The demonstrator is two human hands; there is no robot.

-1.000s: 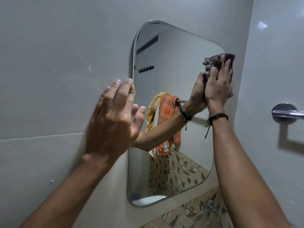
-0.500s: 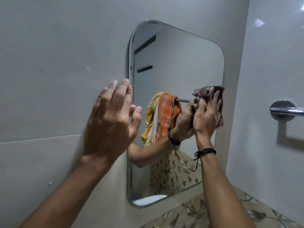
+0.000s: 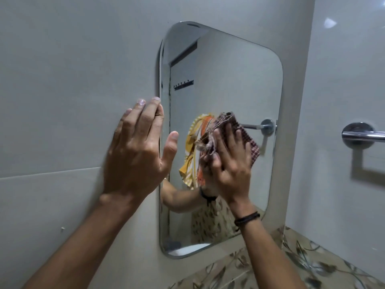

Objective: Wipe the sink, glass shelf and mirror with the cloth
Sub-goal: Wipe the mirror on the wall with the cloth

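The mirror [image 3: 229, 76] step is in hand: the cloth [image 3: 250, 142] is pressed to the glass near its centre under the spread, nearly straight fingers of the right hand [image 3: 231, 165], not clenched. The left hand [image 3: 135, 155] is laid flat and open on the wall [image 3: 62, 101] at the mirror's 9 o'clock edge, with nothing held. Strokes toward 6 o'clock are probably called for next.

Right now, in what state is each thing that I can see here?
Rounded wall mirror: hangs upright, cloth on its middle.
Brown checked cloth: bunched, pressed against the mirror.
Right hand: fingers spread, presses the cloth.
Left hand: flat on the grey wall beside the mirror.
Chrome towel bar: mounted, visible part bare.
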